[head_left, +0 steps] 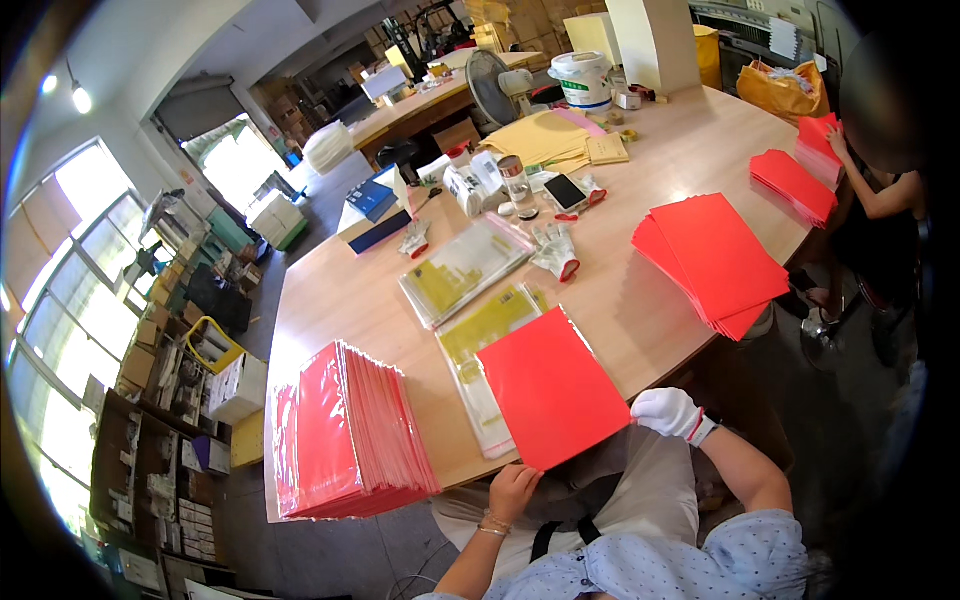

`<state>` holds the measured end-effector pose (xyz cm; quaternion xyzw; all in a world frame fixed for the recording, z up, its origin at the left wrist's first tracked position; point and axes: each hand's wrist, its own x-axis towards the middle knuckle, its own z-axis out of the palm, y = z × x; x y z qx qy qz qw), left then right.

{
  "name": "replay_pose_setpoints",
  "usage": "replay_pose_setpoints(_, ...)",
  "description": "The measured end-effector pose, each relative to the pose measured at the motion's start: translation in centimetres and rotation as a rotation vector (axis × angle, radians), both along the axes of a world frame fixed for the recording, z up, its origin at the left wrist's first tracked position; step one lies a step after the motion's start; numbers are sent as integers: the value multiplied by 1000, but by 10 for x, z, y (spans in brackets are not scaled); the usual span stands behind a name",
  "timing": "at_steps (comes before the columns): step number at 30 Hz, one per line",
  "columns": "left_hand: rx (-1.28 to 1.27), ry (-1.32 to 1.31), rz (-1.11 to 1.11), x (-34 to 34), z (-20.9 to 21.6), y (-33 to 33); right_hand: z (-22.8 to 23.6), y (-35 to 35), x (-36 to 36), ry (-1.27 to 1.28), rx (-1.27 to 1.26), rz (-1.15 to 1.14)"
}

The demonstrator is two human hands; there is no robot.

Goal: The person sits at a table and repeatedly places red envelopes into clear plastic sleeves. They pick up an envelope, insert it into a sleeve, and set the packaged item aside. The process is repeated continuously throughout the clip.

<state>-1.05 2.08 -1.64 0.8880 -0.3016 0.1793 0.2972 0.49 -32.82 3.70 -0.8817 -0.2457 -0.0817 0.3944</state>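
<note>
A flat red sheet point(553, 390) lies at the table's near edge, partly over a pile of clear plastic bags point(488, 345) with yellow-green print. Bare, my left hand point(513, 492) pinches its near left corner. My right hand point(668, 412), in a white glove, grips the near right corner. Whether the sheet is inside a clear bag I cannot tell. To the left stands a thick stack of red sheets in shiny clear bags point(345, 435). On the right lies a fanned stack of plain red sheets point(715, 262).
Farther back are more clear bags point(467, 268), white gloves point(553, 250), a phone point(566, 193), a clear jar point(517, 188), a blue box point(372, 205), yellow sheets point(540, 140) and a white bucket point(581, 82). Another person's hand point(838, 143) touches red sheets at the far right.
</note>
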Motion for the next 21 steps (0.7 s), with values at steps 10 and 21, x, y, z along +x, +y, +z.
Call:
replay_pose_setpoints(10, 14, 424, 425, 9, -16, 5, -24, 39, 5, 299, -234, -575)
replay_pose_setpoints(21, -727, 839, 90, 8, 58, 11, -68, 65, -27, 695, 903, -108)
